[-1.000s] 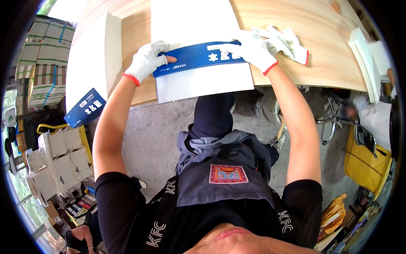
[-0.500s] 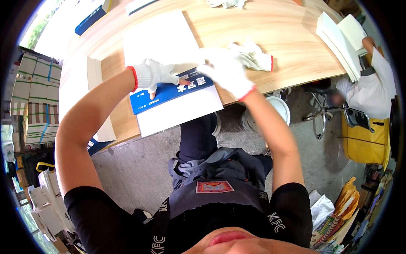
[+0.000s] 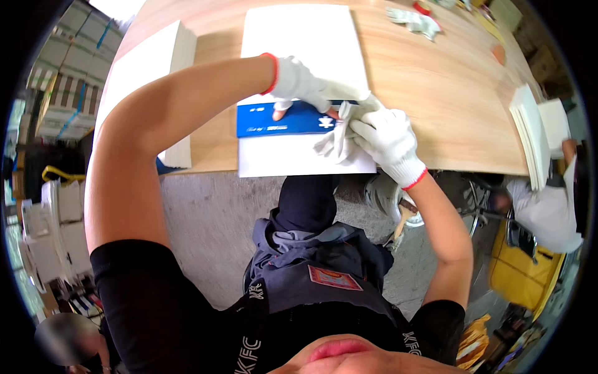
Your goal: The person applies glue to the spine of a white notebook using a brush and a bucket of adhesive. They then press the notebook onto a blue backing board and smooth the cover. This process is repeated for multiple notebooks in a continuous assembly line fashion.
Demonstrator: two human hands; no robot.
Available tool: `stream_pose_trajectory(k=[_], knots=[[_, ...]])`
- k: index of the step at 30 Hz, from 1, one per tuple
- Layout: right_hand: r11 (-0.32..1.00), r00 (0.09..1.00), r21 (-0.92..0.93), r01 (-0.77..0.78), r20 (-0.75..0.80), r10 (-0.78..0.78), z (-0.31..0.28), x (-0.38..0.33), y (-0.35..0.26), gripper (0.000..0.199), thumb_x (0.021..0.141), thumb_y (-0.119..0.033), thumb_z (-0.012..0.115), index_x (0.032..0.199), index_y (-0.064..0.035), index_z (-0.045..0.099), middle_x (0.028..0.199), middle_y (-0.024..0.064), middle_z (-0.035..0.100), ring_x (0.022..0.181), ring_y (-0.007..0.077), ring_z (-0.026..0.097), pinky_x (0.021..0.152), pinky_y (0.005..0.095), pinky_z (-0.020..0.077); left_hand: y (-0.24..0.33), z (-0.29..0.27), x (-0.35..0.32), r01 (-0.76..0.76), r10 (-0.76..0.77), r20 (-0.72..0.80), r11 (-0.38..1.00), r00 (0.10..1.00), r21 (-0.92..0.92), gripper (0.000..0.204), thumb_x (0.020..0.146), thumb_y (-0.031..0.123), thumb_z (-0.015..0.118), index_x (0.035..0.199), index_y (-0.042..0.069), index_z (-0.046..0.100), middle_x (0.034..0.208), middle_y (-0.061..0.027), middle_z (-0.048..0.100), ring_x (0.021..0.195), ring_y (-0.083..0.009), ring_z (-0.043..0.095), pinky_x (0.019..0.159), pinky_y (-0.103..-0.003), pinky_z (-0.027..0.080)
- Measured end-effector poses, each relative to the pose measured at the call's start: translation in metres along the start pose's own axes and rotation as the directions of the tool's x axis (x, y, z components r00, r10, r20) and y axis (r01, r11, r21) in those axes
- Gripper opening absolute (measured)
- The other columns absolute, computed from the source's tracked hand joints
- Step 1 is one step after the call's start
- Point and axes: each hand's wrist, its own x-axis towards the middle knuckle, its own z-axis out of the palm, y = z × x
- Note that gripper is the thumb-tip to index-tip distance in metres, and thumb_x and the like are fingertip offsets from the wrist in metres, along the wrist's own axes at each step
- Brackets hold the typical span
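Observation:
A white pad of paper (image 3: pixel 305 47) with a blue printed band (image 3: pixel 268 119) lies at the table's near edge, and a white sheet section (image 3: pixel 293 156) reaches past the band toward me. My left hand (image 3: pixel 299 84), in a white glove with a red cuff and bare fingertips, rests on the blue band with its fingers apart. My right hand (image 3: pixel 387 138), gloved in white with a red cuff, grips a crumpled loose white glove (image 3: pixel 336 142) over the band's right end. Part of that glove is hidden by the fingers.
Thick paper stacks (image 3: pixel 180 62) stand on the table's left. Another white glove (image 3: pixel 414 22) lies at the far right, beyond the pad. White pails (image 3: pixel 383 193) with a brush (image 3: pixel 403 221) stand below the edge. A person (image 3: pixel 542 212) sits at the right beside white booklets (image 3: pixel 529 137).
My right hand has picked up the loose glove from the table and brought it onto the band's right end. My left hand still presses the band. The whole view has shifted.

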Motion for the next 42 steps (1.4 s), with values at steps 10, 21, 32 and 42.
stream_pose_trajectory(k=[10,21,32,42], knots=[[0.981,0.987,0.177,0.076,0.124,-0.099,0.039,0.082,-0.077,0.016,0.082,-0.027,0.068,0.082,-0.0104,0.066,0.077,0.0033,0.063,0.074,0.0188,0.066,0.071,0.0323,0.0527,0.006,0.002,0.004,0.135,-0.136,0.066,0.991,0.989,0.017,0.101,0.066,0.013,0.083,0.143,0.055,0.033,0.130,0.0029,0.055,0.108,-0.0268,0.063,0.083,-0.042,0.057],[0.960,0.992,0.256,0.113,-0.086,-0.094,0.104,0.117,-0.136,0.036,0.082,-0.010,0.060,0.117,-0.0009,0.063,0.103,0.0132,0.064,0.100,0.0302,0.061,0.067,0.0327,0.0555,0.007,0.001,-0.002,0.092,-0.089,0.052,0.994,0.995,-0.060,0.098,0.070,0.003,0.079,0.144,0.051,0.035,0.142,0.0045,0.049,0.121,-0.0280,0.056,0.096,-0.042,0.050],[0.971,0.979,-0.238,-0.031,0.187,0.077,-0.006,-0.049,0.050,0.022,0.081,-0.022,0.070,0.101,-0.0150,0.066,0.103,0.0081,0.064,0.090,0.0270,0.063,0.077,0.0376,0.0515,0.023,-0.011,0.006,0.217,-0.207,0.101,0.971,0.973,-0.097,0.111,0.058,0.009,0.088,0.146,0.049,0.033,0.141,-0.0029,0.053,0.123,-0.0331,0.055,0.102,-0.043,0.047],[0.980,0.921,-0.135,-0.149,0.342,0.187,-0.047,0.000,0.040,0.035,0.089,-0.033,0.057,0.121,-0.0193,0.062,0.118,0.0057,0.063,0.113,0.0271,0.058,0.097,0.0423,0.0443,0.139,0.072,-0.014,0.193,-0.396,-0.716,0.916,0.575,-0.351,0.060,0.081,0.004,0.063,0.140,0.010,0.048,0.141,-0.0166,0.046,0.127,-0.0337,0.049,0.103,-0.040,0.044]])
